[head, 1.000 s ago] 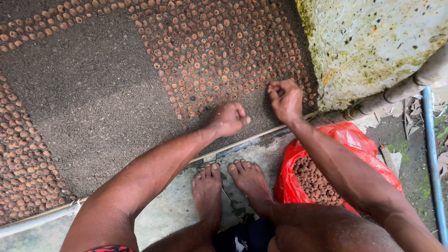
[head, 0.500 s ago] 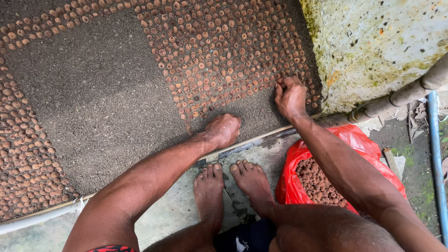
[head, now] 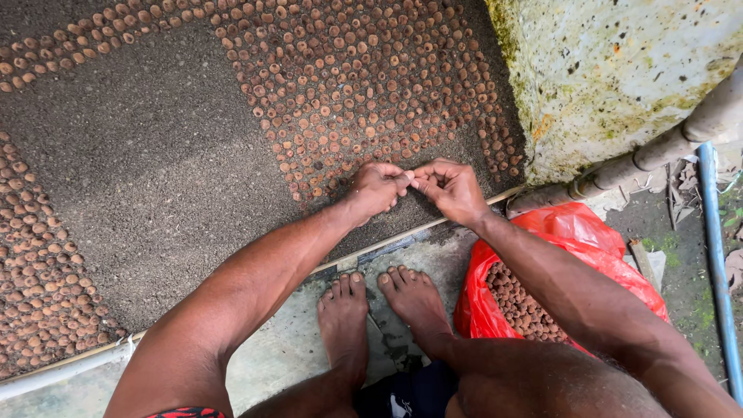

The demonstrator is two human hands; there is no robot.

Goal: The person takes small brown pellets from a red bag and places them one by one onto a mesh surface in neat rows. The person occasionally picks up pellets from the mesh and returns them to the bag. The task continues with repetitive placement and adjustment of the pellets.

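- Far left: a patch of round brown seeds [head: 39, 263] set close together in dark soil [head: 155, 178]; the patch runs from the left edge down toward the pale border strip [head: 62, 371] at the bed's near edge.
- Left of centre: the bare soil forms a broad dark band between the seed patches; a curved line of seeds [head: 70, 46] crosses its upper part.
- Centre, top: a dense field of the same seeds [head: 364, 85], laid in tidy rows; its lower edge reaches down to just above the hands.
- Centre: the left hand [head: 377, 188] rests over the soil at the field's lower edge; its grip is pressed together, fingertips bunched toward the right hand; whether a seed lies between them cannot be told.
- Centre, below: two bare feet [head: 379, 310] stand side by side on the wet concrete, just outside the border strip.
- Right of centre: the right hand [head: 449, 188] meets the left hand, fingertips touching; its grip is pinched, thumb against forefinger; the pinched thing is too small to make out.
- Right: a red plastic bag [head: 573, 240], open and holding more brown seeds, lies beside the right forearm.
- Upper right: a mossy pale wall [head: 619, 70]; a grey pipe [head: 665, 147] runs along its foot; a blue pipe [head: 716, 263] runs down the far right edge.
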